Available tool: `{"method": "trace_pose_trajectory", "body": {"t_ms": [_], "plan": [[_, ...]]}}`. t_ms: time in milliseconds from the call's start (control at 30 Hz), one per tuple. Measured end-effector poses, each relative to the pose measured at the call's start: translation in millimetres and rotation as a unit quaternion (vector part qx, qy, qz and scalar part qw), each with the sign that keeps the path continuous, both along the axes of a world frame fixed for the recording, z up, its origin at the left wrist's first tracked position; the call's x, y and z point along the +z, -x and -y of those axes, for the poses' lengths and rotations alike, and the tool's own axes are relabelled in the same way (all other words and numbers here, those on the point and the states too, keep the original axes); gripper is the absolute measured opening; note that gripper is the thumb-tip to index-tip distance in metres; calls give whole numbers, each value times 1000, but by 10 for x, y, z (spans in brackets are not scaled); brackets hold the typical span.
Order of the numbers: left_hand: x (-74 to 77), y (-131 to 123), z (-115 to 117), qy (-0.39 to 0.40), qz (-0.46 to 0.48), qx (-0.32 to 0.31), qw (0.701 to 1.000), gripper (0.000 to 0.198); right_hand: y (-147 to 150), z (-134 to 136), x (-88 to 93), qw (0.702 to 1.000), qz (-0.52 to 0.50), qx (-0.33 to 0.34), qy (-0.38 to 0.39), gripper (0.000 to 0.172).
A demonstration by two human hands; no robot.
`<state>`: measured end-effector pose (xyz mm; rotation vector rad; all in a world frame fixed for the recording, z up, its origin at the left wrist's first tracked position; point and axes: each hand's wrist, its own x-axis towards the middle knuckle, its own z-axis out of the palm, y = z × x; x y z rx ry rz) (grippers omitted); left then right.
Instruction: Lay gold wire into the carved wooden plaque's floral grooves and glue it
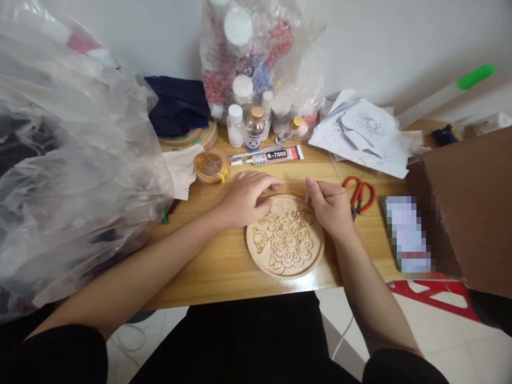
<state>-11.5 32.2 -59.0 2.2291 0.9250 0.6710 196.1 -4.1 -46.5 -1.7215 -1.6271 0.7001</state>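
Observation:
A round wooden disc (285, 236) with a gold wire flower pattern lies near the table's front edge. My left hand (245, 198) rests on the disc's upper left rim, fingers curled and pointing right, its fingertips on a thin gold wire (298, 192). My right hand (327, 205) sits at the disc's upper right rim, fingers pinched on the same wire, which runs between the two hands. A spool of gold wire (212, 166) stands just behind my left hand.
Red-handled scissors (360, 195) lie right of my right hand. A B-7000 glue tube (276, 155), small bottles (254, 128) and a bag of beads (256, 58) stand at the back. Big plastic bags (68, 160) fill the left; paper sketches (366, 133) and a cardboard box (472, 208) the right.

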Motion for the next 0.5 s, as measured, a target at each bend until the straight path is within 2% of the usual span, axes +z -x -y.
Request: {"method": "trace_pose_trajectory", "body": {"t_ms": [233,500], "plan": [[-7,-1,3,0,9,10,1000,31,58,-3,-8,998,-8,57,-12,47],[6,1,-5,-6,-14,1,1000,36,85,-29,-14,998,-8,66,-15,50]]}}
